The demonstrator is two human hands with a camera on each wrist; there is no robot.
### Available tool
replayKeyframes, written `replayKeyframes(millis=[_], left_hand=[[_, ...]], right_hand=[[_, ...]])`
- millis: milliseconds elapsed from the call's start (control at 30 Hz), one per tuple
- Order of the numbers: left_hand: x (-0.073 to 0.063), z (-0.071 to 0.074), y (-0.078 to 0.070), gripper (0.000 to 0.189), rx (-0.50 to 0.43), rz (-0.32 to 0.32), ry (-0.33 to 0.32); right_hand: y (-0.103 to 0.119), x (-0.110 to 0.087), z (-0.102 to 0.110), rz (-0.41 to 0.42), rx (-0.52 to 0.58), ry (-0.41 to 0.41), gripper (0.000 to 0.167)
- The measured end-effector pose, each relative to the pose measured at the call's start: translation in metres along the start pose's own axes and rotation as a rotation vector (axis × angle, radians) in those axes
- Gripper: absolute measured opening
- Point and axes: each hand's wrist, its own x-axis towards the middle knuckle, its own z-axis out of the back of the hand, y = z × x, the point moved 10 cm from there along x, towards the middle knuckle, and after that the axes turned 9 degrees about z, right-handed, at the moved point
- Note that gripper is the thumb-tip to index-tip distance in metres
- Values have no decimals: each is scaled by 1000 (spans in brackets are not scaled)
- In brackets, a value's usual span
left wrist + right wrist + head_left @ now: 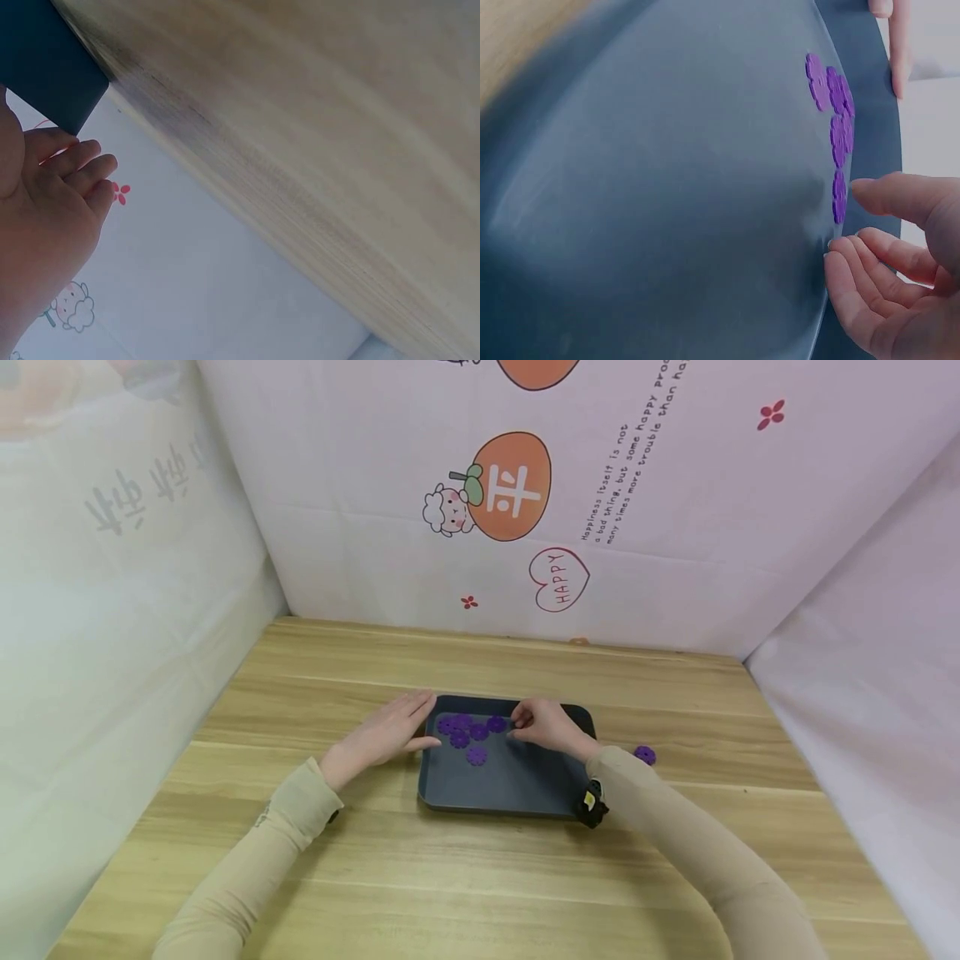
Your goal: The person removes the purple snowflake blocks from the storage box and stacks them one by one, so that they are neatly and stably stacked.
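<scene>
A dark grey rectangular tray lies on the wooden table. Several purple notched plastic discs are grouped in its far left part, some overlapping. The left hand rests at the tray's far left corner, fingers extended along the rim and thumb apart. In the left wrist view its fingers meet the tray's outer corner. Over the far side of the tray is the right hand, thumb and bent fingers apart with nothing between them. Just beside its fingertips lies the nearest purple disc.
One more purple disc lies on the table to the right of the tray, near the right forearm. A black object with a yellow mark is on the right wrist. Printed cloth hangs behind the table, with white cloth at both sides.
</scene>
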Motion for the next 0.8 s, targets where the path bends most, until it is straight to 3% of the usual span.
replayKeyframes(millis=[533, 800], left_hand=[[-1, 1, 0, 79, -26, 4, -1], [1, -2, 2, 79, -22, 6, 4]], right_hand=[[0, 12, -10, -95, -13, 26, 33], [6, 16, -13, -78, -35, 25, 37]])
